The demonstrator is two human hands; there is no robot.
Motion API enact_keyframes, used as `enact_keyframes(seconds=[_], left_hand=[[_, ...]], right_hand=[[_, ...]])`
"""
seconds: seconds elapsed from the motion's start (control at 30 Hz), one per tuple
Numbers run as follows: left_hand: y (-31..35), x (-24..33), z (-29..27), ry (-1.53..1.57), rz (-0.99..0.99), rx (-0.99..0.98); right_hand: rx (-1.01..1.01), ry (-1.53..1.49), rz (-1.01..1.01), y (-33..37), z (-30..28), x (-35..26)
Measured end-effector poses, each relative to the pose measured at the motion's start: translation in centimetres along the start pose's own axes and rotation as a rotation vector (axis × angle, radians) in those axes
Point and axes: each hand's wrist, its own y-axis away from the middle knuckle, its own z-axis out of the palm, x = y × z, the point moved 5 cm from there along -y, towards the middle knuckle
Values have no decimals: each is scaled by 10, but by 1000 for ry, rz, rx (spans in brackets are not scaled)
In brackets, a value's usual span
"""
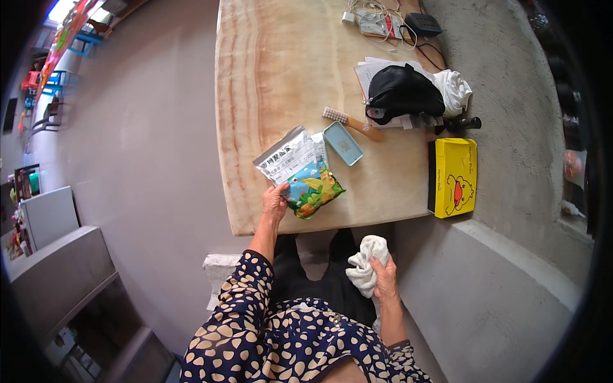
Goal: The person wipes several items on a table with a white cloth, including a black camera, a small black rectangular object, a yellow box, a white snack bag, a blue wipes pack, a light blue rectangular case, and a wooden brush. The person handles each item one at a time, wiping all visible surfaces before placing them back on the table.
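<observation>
My left hand (274, 203) grips the lower left edge of a plastic pouch (305, 175), silver on top with a colourful cartoon print below. The pouch is over the near edge of the marble-patterned table (274, 83). My right hand (385, 279) is closed around a crumpled white cloth (366, 265), held in front of the table at the right, above my lap. Just right of the pouch lies a light blue shallow tray (343, 143). Beyond it rests a wooden-handled brush (363, 126) with pale bristles.
A yellow box (456, 179) with a duck picture stands at the table's right edge. Behind it are a black pouch (405, 94) on papers, a white cloth bundle (453, 91), and tangled white cables (383, 19) near a black device (423, 24). A grey wall ledge (504, 249) borders the right side.
</observation>
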Motion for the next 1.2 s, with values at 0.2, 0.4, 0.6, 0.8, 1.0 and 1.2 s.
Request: enact_keyframes(seconds=[0.2, 0.4, 0.6, 0.8, 1.0, 1.2], left_hand=[[23, 6, 20, 94, 120, -42], [55, 15, 38, 45, 74, -211], [97, 45, 52, 183, -62, -371], [150, 66, 85, 20, -129, -522], [231, 101, 146, 114, -137, -653], [270, 77, 167, 218, -334, -975]], right_hand=[[-15, -45, -58, -6, 26, -1], [-44, -60, -50, -10, 34, -1], [-63, -288, -32, -35, 24, 2], [-312, -512, -23, -27, 85, -31], [-423, -585, -48, 18, 107, -48], [-449, -593, -66, 59, 126, -34]])
